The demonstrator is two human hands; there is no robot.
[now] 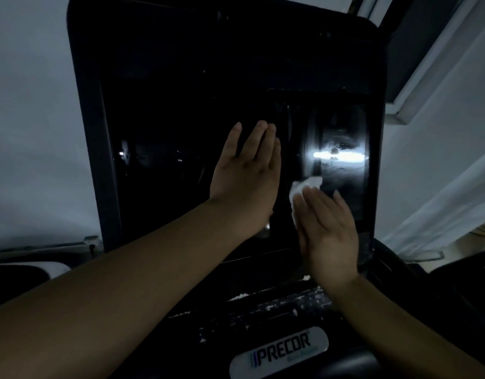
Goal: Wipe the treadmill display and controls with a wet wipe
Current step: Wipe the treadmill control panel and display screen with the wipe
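The display-wiping step is judged to be in hand. A white wet wipe is pressed flat against the dark treadmill display by the right hand, whose fingers are held straight and close together over it; only the upper and left edges of the wipe are seen, crumpled, beyond the fingertips. The wipe sits in the lower right part of the glass, just below a bright streak of reflected light. The left hand is laid against the middle of the screen, fingers straight and nearly together, with nothing held; it appears to be used as a brace.

Much of the glass to the left and above is judged not yet covered, though this cannot be confirmed in such dim light. The next move calls for even, flat pressure and overlapping strokes across the screen, with the left hand shifted out of the path. After that the control strip below the display must be reached; its surface looks worn, with pale flecks, so a lighter touch may be needed there.

The top of the console is lost in darkness. Individual buttons cannot be made out. Smears or damp tracks cannot be told apart from reflections. A badge marked PRECOR is seen at the bottom edge. How much of the wipe lies under the palm is hidden.
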